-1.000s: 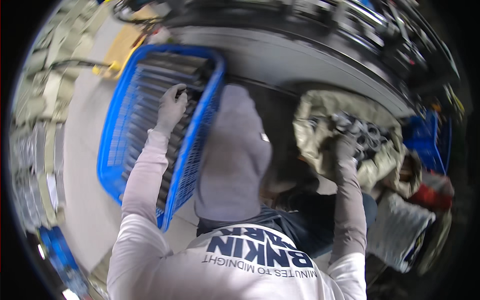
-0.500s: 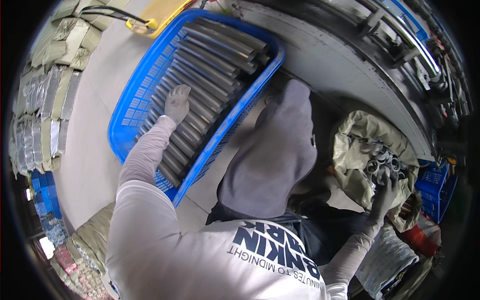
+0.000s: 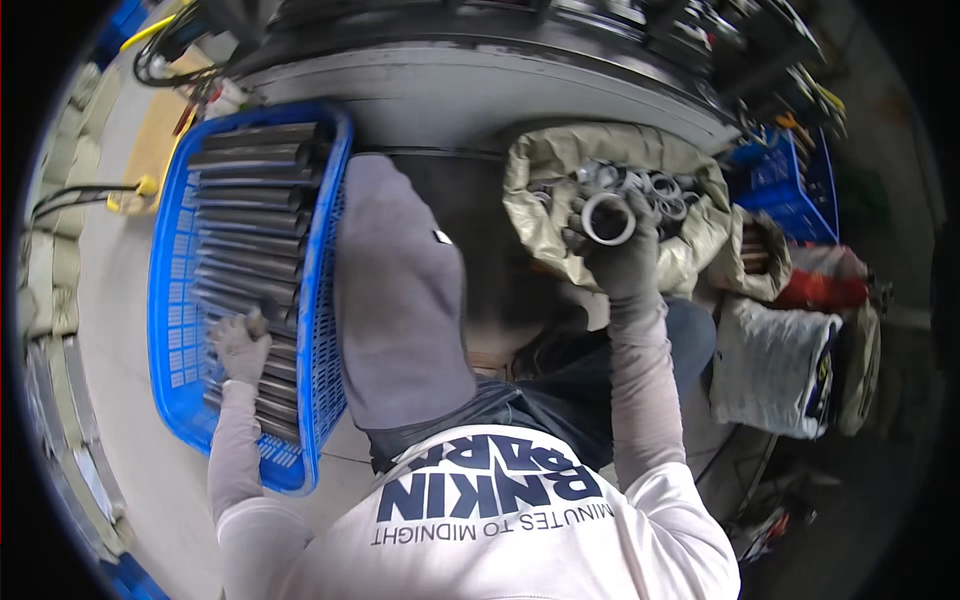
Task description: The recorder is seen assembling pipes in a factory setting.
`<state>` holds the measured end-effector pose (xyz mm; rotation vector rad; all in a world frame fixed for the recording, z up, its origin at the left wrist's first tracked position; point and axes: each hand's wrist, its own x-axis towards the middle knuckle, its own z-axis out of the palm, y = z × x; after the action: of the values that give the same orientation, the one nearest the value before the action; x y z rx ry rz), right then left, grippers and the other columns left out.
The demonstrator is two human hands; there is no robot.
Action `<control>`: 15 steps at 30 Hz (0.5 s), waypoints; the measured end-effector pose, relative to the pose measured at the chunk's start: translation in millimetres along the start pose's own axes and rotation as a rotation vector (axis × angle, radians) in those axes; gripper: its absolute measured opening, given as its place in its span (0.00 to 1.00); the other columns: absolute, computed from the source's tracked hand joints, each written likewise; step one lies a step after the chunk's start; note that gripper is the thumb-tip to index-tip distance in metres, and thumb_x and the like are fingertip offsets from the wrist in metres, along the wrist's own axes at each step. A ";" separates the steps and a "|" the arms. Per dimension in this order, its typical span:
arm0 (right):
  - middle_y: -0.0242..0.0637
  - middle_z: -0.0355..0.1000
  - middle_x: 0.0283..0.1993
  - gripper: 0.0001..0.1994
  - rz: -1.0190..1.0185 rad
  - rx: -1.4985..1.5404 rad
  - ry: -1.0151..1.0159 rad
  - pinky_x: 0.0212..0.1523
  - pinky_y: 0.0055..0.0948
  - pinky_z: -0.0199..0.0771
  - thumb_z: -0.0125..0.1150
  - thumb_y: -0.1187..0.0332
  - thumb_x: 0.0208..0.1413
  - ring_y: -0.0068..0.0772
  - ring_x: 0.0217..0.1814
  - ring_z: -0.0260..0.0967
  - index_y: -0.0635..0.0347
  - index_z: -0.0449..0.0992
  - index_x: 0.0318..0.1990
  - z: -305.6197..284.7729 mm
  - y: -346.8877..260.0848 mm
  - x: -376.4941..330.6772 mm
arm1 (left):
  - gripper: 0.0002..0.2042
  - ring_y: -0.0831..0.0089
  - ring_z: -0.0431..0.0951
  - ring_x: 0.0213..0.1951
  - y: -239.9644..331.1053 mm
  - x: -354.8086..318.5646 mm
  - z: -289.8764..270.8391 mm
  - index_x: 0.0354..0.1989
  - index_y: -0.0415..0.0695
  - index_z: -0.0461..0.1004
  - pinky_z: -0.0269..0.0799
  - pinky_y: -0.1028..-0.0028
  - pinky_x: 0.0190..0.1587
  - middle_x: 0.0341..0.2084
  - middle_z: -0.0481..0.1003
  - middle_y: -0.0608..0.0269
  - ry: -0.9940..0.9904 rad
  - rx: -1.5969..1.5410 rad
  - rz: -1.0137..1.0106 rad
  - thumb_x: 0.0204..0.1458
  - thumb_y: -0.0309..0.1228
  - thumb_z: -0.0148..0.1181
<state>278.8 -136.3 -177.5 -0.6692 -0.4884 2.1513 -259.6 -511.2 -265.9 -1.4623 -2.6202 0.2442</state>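
Observation:
My left hand (image 3: 240,343), in a pale glove, rests fingers-down on a row of grey metal tubes (image 3: 245,215) lying side by side in a blue plastic crate (image 3: 325,330) on my left. My right hand (image 3: 620,255), in a dark glove, is closed around a short metal ring (image 3: 607,218), held just over an open tan sack (image 3: 545,205) that holds several more metal rings (image 3: 655,185). A grey hood (image 3: 400,300) hangs between my two arms and hides part of the floor.
A curved grey machine base (image 3: 480,90) runs across the top. To the right stand a blue crate (image 3: 790,185), a white sack (image 3: 775,365) and a red bag (image 3: 825,285). Stacked sacks (image 3: 45,270) line the far left, with cables (image 3: 170,55) near the top left.
My right hand has lifted a metal ring out of the sack. My left hand has slid toward the near end of the crate, onto the tubes there. The view has swung round.

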 end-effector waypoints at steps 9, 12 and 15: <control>0.40 0.82 0.44 0.22 -0.133 -0.185 0.042 0.44 0.32 0.80 0.50 0.53 0.74 0.31 0.40 0.78 0.62 0.78 0.60 11.3 24.8 -19.5 | 0.34 0.48 0.79 0.54 262.3 62.1 -266.7 0.60 0.43 0.75 0.73 0.57 0.56 0.51 0.78 0.48 0.218 -0.581 0.684 0.40 0.33 0.74; 0.36 0.82 0.46 0.20 -0.580 -1.214 0.123 0.49 0.30 0.81 0.70 0.80 0.56 0.32 0.47 0.82 0.60 0.78 0.57 17.5 34.0 -28.3 | 0.27 0.50 0.80 0.48 328.8 66.9 -267.2 0.53 0.44 0.76 0.74 0.56 0.50 0.42 0.79 0.51 0.094 -0.534 0.803 0.40 0.35 0.73; 0.39 0.83 0.46 0.19 -0.770 -1.219 0.099 0.52 0.33 0.81 0.69 0.79 0.53 0.37 0.48 0.82 0.61 0.80 0.54 16.3 42.6 -28.0 | 0.22 0.54 0.82 0.43 358.9 71.6 -243.8 0.46 0.44 0.75 0.75 0.56 0.46 0.35 0.79 0.54 0.001 -0.461 0.826 0.42 0.37 0.73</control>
<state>258.5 -185.8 -179.7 -0.9718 -1.7089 0.9249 48.3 -245.8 -98.2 -2.6238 -1.9831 -0.3141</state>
